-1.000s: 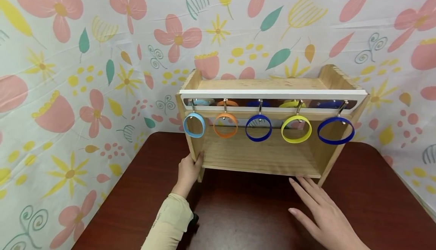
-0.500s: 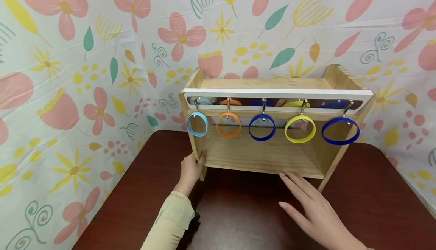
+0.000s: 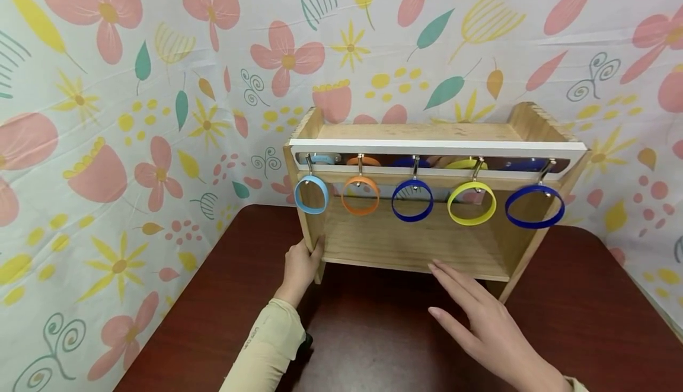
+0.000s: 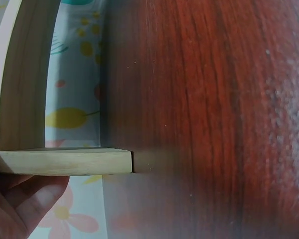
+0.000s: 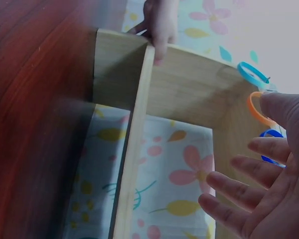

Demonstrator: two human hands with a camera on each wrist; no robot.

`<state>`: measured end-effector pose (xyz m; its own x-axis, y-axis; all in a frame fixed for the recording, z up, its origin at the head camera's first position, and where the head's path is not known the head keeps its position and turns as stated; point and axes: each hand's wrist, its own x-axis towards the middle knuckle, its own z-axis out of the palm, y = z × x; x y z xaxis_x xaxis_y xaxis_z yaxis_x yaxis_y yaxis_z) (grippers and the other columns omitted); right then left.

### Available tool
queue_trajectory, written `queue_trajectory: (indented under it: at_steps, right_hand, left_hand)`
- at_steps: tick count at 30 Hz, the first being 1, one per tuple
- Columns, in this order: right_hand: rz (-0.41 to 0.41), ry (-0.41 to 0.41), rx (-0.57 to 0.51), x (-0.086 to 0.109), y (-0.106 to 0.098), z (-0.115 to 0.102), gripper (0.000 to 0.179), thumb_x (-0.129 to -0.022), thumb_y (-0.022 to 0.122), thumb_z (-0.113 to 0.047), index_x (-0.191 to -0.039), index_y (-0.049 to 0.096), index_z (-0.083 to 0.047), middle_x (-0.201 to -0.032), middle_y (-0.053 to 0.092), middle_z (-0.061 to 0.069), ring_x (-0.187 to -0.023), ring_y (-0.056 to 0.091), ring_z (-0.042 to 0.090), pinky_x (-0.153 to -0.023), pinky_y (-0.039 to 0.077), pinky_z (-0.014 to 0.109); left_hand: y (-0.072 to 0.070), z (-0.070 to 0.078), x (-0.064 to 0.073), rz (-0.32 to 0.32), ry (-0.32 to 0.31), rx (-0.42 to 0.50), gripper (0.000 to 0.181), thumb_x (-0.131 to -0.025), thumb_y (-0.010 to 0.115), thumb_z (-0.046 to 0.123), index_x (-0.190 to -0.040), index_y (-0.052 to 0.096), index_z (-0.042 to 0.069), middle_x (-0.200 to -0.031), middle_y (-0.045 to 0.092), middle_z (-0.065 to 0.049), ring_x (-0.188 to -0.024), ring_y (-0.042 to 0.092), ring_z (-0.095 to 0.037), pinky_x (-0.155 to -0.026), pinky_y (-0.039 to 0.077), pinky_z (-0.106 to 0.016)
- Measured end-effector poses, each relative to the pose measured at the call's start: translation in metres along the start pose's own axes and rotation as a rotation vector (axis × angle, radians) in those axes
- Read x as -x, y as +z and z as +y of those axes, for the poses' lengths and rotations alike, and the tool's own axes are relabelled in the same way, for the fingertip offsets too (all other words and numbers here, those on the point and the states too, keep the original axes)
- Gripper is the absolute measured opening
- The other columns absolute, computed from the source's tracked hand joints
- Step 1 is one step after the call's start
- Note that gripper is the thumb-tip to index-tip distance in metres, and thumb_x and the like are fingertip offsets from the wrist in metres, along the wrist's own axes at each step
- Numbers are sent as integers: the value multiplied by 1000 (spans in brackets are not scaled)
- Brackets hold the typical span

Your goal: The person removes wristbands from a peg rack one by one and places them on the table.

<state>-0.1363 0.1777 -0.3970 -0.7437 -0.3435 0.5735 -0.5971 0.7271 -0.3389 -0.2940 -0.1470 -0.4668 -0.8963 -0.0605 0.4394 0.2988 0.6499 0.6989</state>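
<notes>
The left hand (image 3: 299,268) grips the lower part of the left side panel (image 3: 313,227), its thumb on the inner face and its curled fingers against the outer face. The right hand (image 3: 482,324) holds nothing; its fingers are nearly straight, slightly spread, and the thumb stands apart. It hovers in front of the lower board (image 3: 384,247) — in the head view its fingertips overlap that board's front edge, but the right wrist view shows them away from the wood.

The wooden shelf (image 3: 416,131) stands upright on the dark red table (image 3: 363,332), in front of the person. The step in hand looks like steadying or placing the shelf by its left side. Any further shift would call for a firm left grip, a matching right-hand hold near the other end, and a smooth motion, since the loose rings could swing.

Along the shelf's white front rail (image 3: 373,143) are 5 metal hooks (image 3: 415,166), each carrying 1 ring. From left to right hang a light blue ring (image 3: 312,211), an orange ring (image 3: 360,213), a blue ring (image 3: 412,219), a yellow ring (image 3: 472,222) and a wider dark blue ring (image 3: 535,225). Floral cloth (image 3: 224,83) covers the walls behind and to the left.
</notes>
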Motion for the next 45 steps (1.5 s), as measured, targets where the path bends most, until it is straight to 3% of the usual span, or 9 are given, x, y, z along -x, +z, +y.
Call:
queue_trajectory:
  at_steps: [7, 15, 24, 32, 37, 45]
  right_hand:
    - [-25, 43, -17, -5, 0, -3, 66, -91, 71, -27, -149, 40, -26, -149, 44, -2, -131, 45, 20, -101, 23, 7]
    - [-28, -9, -52, -15, 1, -6, 66, -92, 71, -23, -149, 39, -23, -149, 43, 0, -133, 45, 20, -103, 20, 6]
    - [-40, -28, -105, -28, -1, -10, 61, -93, 68, -21, -148, 42, -19, -147, 47, 3, -132, 47, 22, -104, 25, 9]
    - [-31, -38, -186, -41, -6, -13, 60, -94, 67, -17, -148, 42, -24, -145, 49, 1, -129, 50, 21, -101, 31, 11]
    - [-31, -41, -188, -47, -9, -13, 60, -94, 67, -16, -148, 42, -25, -144, 49, -2, -124, 54, 17, -98, 39, 18]
    - [-60, -51, -208, -59, -11, -18, 59, -96, 64, -19, -149, 39, -26, -146, 47, -1, -126, 52, 18, -95, 46, 43]
  left_hand:
    - [-1, 1, 0, 0, 8, -12, 31, -100, 57, 33, -84, 63, 6, -55, 56, -1, -42, 52, -8, -37, 41, -25]
    - [-2, 0, 1, -6, -5, -10, 31, -100, 57, 33, -86, 64, 6, -57, 59, -2, -43, 53, -8, -37, 42, -24]
    - [-2, 1, 2, 0, -11, -6, 31, -100, 57, 31, -82, 62, 6, -54, 55, -1, -41, 50, -9, -37, 41, -25]
    - [0, 2, 2, -4, -8, -5, 33, -100, 57, 32, -79, 59, 8, -52, 53, 1, -40, 49, -8, -38, 41, -24]
    - [1, 1, 1, 6, -9, -2, 33, -100, 57, 34, -79, 60, 8, -54, 54, 0, -42, 50, -9, -38, 42, -24]
    - [2, 0, 1, 16, 2, -7, 32, -100, 57, 32, -79, 61, 8, -54, 54, 0, -42, 50, -8, -38, 42, -24]
